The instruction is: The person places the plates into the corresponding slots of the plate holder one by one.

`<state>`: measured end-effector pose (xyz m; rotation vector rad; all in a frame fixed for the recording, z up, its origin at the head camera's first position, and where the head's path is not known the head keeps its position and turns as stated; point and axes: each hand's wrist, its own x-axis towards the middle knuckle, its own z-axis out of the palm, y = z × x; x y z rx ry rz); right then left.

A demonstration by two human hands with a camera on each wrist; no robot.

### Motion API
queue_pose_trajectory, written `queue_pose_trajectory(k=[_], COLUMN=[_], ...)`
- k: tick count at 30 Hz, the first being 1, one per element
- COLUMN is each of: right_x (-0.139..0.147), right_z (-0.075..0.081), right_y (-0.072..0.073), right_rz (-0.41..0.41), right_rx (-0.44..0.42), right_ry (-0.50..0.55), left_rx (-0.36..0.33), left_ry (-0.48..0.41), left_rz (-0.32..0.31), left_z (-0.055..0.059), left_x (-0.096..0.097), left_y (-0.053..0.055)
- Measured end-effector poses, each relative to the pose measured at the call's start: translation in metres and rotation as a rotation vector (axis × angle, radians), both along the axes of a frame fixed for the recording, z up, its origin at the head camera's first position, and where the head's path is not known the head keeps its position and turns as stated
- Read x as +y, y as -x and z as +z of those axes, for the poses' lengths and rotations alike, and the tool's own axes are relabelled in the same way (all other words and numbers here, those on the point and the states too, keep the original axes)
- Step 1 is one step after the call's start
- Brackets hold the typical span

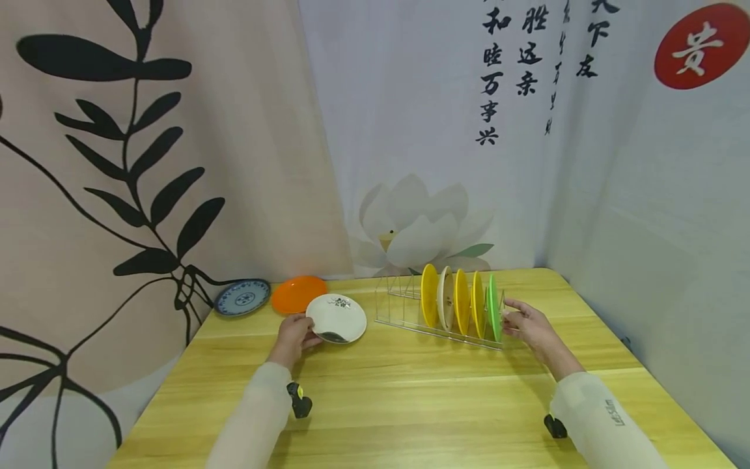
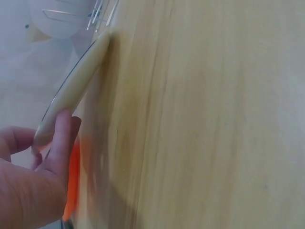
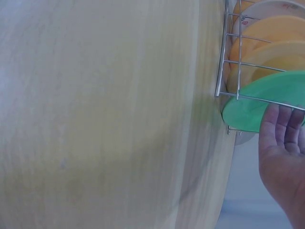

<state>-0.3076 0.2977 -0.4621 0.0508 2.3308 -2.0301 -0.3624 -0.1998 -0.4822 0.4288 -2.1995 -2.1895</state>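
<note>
In the head view my left hand [image 1: 295,339] grips the edge of a white plate [image 1: 336,319] with a dark floral print. The plate is tilted, raised off the table, left of the wire rack [image 1: 404,322]. Thumb and fingers pinch its rim in the left wrist view. At the rack's right end, my right hand [image 1: 530,329] touches the end wires beside a green plate [image 1: 494,307]. The right wrist view has its fingers [image 3: 270,125] fairly straight against wire and plate; the thumb is hidden there. Yellow plates [image 1: 461,301] and a cream plate [image 1: 445,298] stand upright in the rack.
An orange plate [image 1: 297,294] and a blue patterned plate [image 1: 243,298] lie at the table's back left. A printed curtain [image 1: 263,163] hangs behind the wooden table [image 1: 422,404]. The rack's left slots hold no plates.
</note>
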Motion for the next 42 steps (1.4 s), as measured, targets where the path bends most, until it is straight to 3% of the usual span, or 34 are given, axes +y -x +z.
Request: queue_pose_trajectory(k=[7,15,23,32,42], right_x=[0.002,0.001,-0.001,0.003,0.001], right_z=[-0.003,-0.002,0.001,-0.002,-0.001], right_y=[0.002,0.002,0.003,0.002,0.0], right_rz=[0.006,0.007,0.002,-0.001,-0.01], right_rx=[-0.001,0.003,-0.003,0.001,-0.004], right_ry=[-0.004,0.012,-0.004,-0.004,0.002], left_rx=[0.012,0.028,0.046,0.079,0.128], left_ry=[-0.051,-0.13,-0.202,-0.201,-0.242], left_rz=[-0.018,-0.005,-0.009,-0.001,-0.014], left_z=[-0.001,0.005,0.026,0.055,0.079], left_x=[-0.007,-0.016,-0.016,-0.007,0.002], left_y=[-0.005,-0.009,-0.009,-0.003,0.005])
